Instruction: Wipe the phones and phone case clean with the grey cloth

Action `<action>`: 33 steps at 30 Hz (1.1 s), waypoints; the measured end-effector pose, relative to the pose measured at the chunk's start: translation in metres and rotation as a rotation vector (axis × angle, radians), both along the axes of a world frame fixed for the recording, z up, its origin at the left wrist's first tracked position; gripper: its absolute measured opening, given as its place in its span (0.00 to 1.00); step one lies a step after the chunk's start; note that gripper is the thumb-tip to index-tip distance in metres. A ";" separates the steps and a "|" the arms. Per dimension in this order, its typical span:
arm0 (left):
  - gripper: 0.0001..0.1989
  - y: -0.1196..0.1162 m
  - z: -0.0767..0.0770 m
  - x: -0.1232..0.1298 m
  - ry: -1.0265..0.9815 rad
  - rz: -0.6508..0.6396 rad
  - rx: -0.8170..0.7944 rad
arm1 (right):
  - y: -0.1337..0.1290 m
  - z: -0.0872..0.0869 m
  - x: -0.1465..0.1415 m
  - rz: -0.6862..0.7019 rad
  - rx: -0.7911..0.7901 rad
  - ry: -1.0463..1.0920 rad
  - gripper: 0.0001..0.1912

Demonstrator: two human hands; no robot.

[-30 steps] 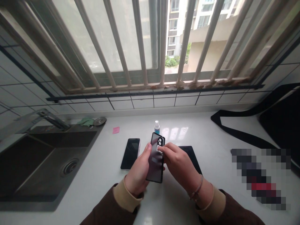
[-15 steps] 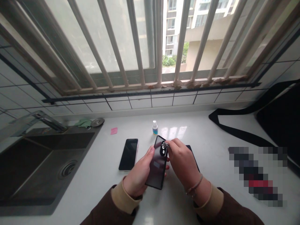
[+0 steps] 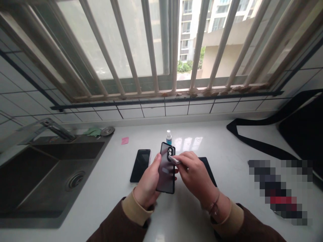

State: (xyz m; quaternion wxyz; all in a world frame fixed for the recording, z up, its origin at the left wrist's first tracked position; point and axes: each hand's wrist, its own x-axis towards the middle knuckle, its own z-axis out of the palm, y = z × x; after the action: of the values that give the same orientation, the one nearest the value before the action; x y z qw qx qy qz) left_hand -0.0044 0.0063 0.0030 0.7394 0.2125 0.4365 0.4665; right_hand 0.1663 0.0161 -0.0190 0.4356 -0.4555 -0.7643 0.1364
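My left hand (image 3: 148,181) is closed round a phone case (image 3: 165,179) with a black rim and a smoky, translucent back, tilted up over the counter. Its camera cutouts face me; I cannot tell whether a phone is inside. Between the fingertips of my right hand (image 3: 195,173) is a small, whitish folded piece (image 3: 174,160), perhaps a wipe, touching the case beside the cutouts. A phone (image 3: 140,166) with a dark screen lies left of the case. Behind the case stands a small white-capped bottle (image 3: 169,136), its lower part hidden. My right hand partly covers a flat black object (image 3: 208,169).
On the left is a sink (image 3: 47,174) with a faucet (image 3: 59,129), a green cloth (image 3: 92,131) and a metal drain lid (image 3: 107,131). A pink note (image 3: 125,140) lies on the white counter (image 3: 106,198). A black strap (image 3: 262,143) and a blurred-out object (image 3: 280,191) are on the right.
The case has moved slightly up and left and stands more upright, now in front of the bottle. My right hand's folded piece has shifted down along the camera cutouts.
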 end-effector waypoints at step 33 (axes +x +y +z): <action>0.19 0.010 -0.018 -0.001 0.099 0.007 0.161 | -0.024 0.005 -0.008 0.357 0.186 -0.051 0.16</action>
State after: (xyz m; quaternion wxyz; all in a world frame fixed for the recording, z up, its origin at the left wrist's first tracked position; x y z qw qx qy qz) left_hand -0.0052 0.0161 -0.0152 0.6959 0.2925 0.4342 0.4916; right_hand 0.1585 -0.0077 -0.0138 0.4251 -0.2737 -0.8531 0.1287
